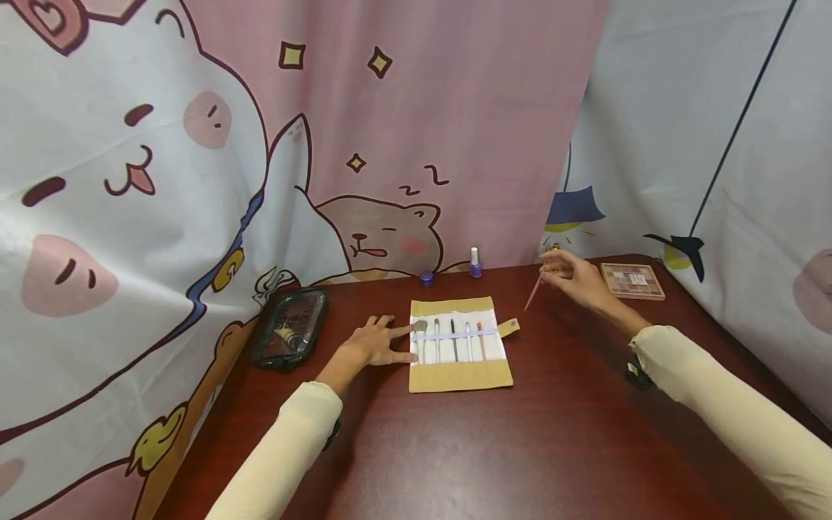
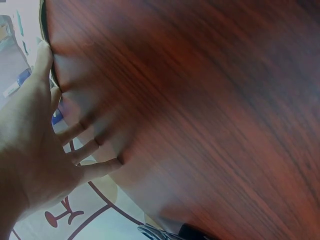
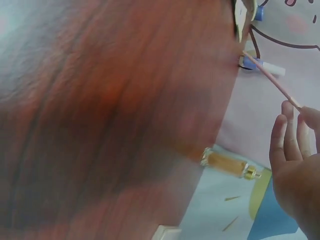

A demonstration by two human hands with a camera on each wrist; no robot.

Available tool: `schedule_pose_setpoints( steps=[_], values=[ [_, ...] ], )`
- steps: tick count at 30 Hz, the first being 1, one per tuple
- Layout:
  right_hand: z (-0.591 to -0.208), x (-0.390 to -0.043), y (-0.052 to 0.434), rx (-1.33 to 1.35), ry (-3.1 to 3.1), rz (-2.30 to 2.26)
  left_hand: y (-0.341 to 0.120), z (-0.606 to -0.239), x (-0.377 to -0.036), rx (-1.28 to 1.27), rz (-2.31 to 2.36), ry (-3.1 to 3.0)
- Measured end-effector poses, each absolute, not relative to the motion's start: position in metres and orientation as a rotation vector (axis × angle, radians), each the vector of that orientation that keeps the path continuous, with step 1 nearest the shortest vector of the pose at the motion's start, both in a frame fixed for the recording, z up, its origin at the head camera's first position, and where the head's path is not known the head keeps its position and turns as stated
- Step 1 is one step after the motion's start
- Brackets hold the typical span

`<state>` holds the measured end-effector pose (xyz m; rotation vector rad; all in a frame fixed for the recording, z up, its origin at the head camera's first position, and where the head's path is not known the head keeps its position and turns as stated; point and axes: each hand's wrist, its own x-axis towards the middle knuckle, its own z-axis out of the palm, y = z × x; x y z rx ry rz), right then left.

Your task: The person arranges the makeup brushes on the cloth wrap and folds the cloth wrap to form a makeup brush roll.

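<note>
A tan and white brush roll (image 1: 460, 377) lies unrolled on the table, with several makeup brushes (image 1: 453, 339) tucked under its lilac band. My left hand (image 1: 372, 344) rests at the roll's left edge, its fingers spread; in the left wrist view that hand (image 2: 42, 140) has its thumb and index finger at the edge and the other fingertips on the wood. To the right of the roll, my right hand (image 1: 575, 278) pinches a thin pink stick (image 1: 534, 293) above the table, slanting down and left. The right wrist view shows the stick (image 3: 272, 79) between thumb and fingertips.
Purple nail polish (image 1: 475, 264) and a small purple jar (image 1: 425, 277) stand at the back edge. A gold-capped bottle (image 3: 227, 163) is behind my right hand. An eyeshadow palette (image 1: 633, 281) lies far right, a black clear-topped pouch (image 1: 289, 327) left. Printed curtains surround the table.
</note>
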<state>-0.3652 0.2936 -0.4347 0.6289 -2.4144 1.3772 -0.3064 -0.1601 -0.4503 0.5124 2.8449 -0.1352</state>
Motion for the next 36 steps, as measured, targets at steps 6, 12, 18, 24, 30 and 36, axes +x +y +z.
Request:
schedule_pose_setpoints(
  steps=[6,12,18,24,30,36],
  values=[
    [-0.427,-0.369,0.282,0.673,-2.399,1.321,-0.160,-0.451,-0.307,0.515,-0.146,2.846],
    [-0.417,-0.369,0.266,0.671,-2.426,1.348,-0.159,-0.450,-0.307,0.515,-0.149,2.845],
    [-0.412,-0.368,0.253,0.698,-2.480,1.271,-0.159,-0.451,-0.307,0.516,-0.149,2.847],
    [-0.412,-0.369,0.240,0.713,-2.489,1.285,-0.160,-0.451,-0.306,0.516,-0.156,2.850],
    [-0.411,-0.370,0.227,0.744,-2.507,1.266,-0.160,-0.449,-0.303,0.525,-0.146,2.860],
    [-0.410,-0.370,0.216,0.789,-2.508,1.239,-0.160,-0.447,-0.302,0.534,-0.141,2.862]
  ],
)
